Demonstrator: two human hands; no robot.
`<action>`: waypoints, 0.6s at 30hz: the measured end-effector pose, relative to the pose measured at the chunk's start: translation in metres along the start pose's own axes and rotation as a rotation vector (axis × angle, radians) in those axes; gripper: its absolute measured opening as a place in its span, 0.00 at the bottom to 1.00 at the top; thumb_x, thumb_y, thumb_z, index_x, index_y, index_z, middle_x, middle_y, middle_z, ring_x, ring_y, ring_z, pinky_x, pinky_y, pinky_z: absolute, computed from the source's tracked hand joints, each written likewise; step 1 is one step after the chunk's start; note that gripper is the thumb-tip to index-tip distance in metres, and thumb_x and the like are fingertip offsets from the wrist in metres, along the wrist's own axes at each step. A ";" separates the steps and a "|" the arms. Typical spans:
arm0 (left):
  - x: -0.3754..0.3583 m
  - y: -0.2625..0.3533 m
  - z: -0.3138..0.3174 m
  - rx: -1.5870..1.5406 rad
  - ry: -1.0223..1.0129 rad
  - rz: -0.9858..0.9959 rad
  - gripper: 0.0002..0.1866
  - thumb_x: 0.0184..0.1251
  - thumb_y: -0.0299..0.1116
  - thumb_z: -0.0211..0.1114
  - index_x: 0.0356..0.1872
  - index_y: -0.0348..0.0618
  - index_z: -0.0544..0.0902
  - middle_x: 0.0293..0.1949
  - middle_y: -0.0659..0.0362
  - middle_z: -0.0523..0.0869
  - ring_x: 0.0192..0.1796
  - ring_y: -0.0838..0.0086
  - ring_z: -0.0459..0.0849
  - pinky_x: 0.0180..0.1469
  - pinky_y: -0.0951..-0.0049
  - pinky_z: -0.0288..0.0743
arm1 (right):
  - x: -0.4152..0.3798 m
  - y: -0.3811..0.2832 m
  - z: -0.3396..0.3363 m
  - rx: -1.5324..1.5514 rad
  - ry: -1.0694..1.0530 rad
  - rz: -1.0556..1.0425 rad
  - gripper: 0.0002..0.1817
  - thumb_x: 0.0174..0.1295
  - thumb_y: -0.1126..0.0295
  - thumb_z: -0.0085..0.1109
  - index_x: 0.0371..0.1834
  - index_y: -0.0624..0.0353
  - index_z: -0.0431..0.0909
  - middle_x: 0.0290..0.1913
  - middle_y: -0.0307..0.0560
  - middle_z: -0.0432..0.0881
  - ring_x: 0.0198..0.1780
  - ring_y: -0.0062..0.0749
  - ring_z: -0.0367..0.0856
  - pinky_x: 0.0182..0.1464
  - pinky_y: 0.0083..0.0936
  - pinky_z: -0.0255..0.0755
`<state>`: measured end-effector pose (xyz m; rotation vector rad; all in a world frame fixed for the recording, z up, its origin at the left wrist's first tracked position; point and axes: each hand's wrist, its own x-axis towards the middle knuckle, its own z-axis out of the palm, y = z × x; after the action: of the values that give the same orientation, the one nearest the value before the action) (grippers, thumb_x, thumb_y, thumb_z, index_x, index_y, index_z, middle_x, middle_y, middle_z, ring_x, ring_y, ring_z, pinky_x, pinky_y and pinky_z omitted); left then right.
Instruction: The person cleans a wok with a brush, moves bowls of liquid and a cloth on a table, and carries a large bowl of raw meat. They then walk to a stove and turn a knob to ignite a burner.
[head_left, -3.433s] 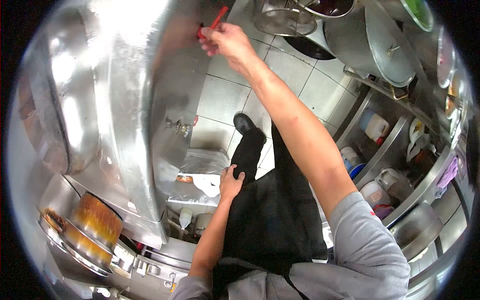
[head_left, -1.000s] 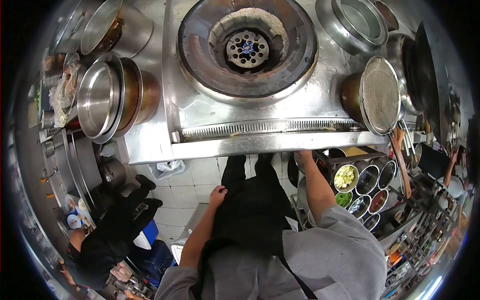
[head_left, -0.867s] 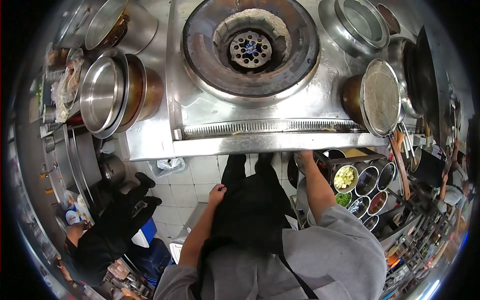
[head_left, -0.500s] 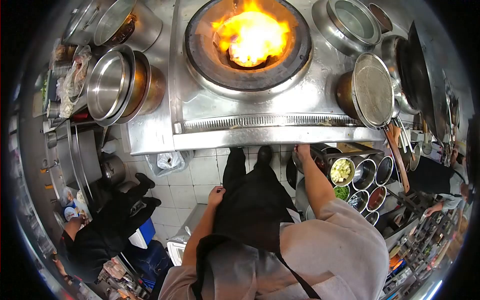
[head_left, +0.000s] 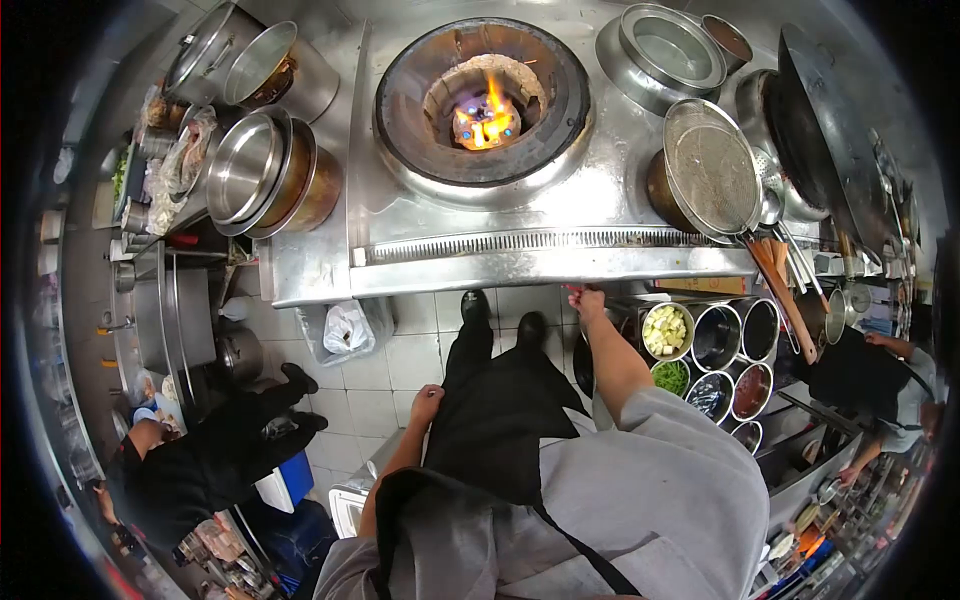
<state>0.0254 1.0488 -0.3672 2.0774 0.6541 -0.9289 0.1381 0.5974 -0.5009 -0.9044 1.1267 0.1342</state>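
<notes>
My right hand is under the front edge of the steel stove, its fingers closed around a small red handle. Only part of that handle shows. Beside the black apron hangs my left hand, fingers curled in and nothing visible in them. Ahead, the round wok burner has a low yellow and orange flame in its pit, with small blue spots. No pan sits on the burner ring.
Stacked pots stand left of the burner. A mesh strainer rests on a pot at right, near a leaning wok. Containers of diced food are below right. Co-workers are at left and right.
The burner flame has dropped from a large bright blaze to a small one. My right hand has shifted slightly left, and the red handle now shows. The view has tilted a little.
</notes>
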 end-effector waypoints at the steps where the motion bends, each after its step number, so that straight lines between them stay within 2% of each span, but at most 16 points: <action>1: 0.001 -0.007 0.001 -0.001 0.005 0.001 0.16 0.60 0.43 0.64 0.43 0.44 0.83 0.39 0.54 0.87 0.44 0.65 0.84 0.48 0.67 0.75 | -0.005 0.001 0.001 0.000 -0.005 -0.001 0.08 0.69 0.74 0.42 0.38 0.62 0.73 0.24 0.45 0.76 0.21 0.30 0.76 0.22 0.26 0.75; 3: 0.011 -0.017 0.006 -0.018 0.017 0.054 0.15 0.60 0.42 0.64 0.42 0.44 0.83 0.38 0.54 0.87 0.43 0.66 0.84 0.47 0.69 0.75 | -0.012 0.002 0.005 -0.071 0.082 -0.096 0.09 0.67 0.77 0.38 0.40 0.62 0.72 0.28 0.47 0.77 0.22 0.31 0.77 0.22 0.26 0.75; 10: 0.014 -0.028 0.012 -0.023 -0.008 0.110 0.14 0.61 0.40 0.64 0.43 0.44 0.83 0.39 0.53 0.87 0.43 0.66 0.85 0.48 0.68 0.76 | 0.001 0.008 -0.006 -0.099 0.064 -0.125 0.09 0.67 0.77 0.37 0.45 0.60 0.68 0.32 0.48 0.76 0.22 0.30 0.77 0.21 0.25 0.74; 12: 0.009 -0.022 0.011 0.031 0.006 0.083 0.14 0.60 0.40 0.64 0.43 0.44 0.83 0.39 0.52 0.87 0.43 0.65 0.85 0.48 0.68 0.76 | 0.003 0.011 -0.009 -0.149 0.070 -0.145 0.10 0.67 0.75 0.42 0.49 0.64 0.69 0.35 0.52 0.79 0.28 0.38 0.81 0.28 0.34 0.78; 13: 0.010 -0.024 0.012 0.030 0.004 0.082 0.14 0.60 0.40 0.64 0.43 0.44 0.83 0.39 0.52 0.87 0.43 0.65 0.85 0.48 0.68 0.76 | 0.024 0.024 -0.016 -0.150 0.071 -0.145 0.10 0.67 0.75 0.42 0.49 0.64 0.69 0.35 0.52 0.79 0.28 0.38 0.81 0.28 0.34 0.78; 15: 0.018 -0.038 0.014 0.015 0.003 0.067 0.14 0.60 0.41 0.65 0.42 0.44 0.83 0.39 0.52 0.87 0.43 0.64 0.85 0.48 0.68 0.76 | 0.078 0.062 -0.033 -0.472 0.230 -0.389 0.14 0.62 0.78 0.46 0.51 0.65 0.70 0.41 0.56 0.79 0.42 0.48 0.81 0.44 0.42 0.77; 18: 0.031 -0.064 0.019 -0.018 -0.012 0.073 0.14 0.60 0.41 0.64 0.42 0.43 0.83 0.39 0.51 0.87 0.43 0.64 0.85 0.48 0.68 0.76 | -0.047 0.001 0.009 -1.474 0.289 -0.541 0.18 0.58 0.76 0.48 0.52 0.65 0.71 0.56 0.61 0.73 0.61 0.53 0.69 0.57 0.43 0.70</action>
<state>-0.0075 1.0748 -0.4274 2.0640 0.5748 -0.8906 0.1223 0.6205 -0.4618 -2.5656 0.8845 0.4152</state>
